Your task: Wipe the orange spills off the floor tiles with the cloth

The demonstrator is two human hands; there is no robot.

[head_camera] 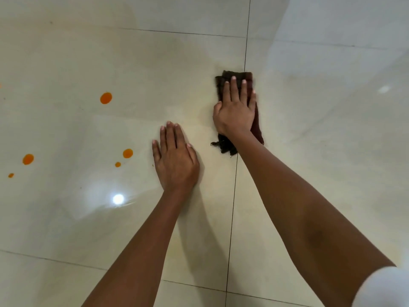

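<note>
A dark brown folded cloth (256,127) lies on the glossy cream floor tiles (66,52), across a grout line at centre right. My right hand (235,109) presses flat on top of it, fingers spread forward. My left hand (176,160) rests flat on the bare tile to the left of the cloth, holding nothing. Several round orange spills sit on the tile farther left: one large spot (106,98) at upper left, one (127,153) close to my left hand with a small drop (118,164) beside it, and one (28,159) near the left edge.
Dark grout lines (232,207) cross the floor. A bright lamp reflection (118,198) shines on the tile below the spills. A white sleeve (380,289) shows at the bottom right corner.
</note>
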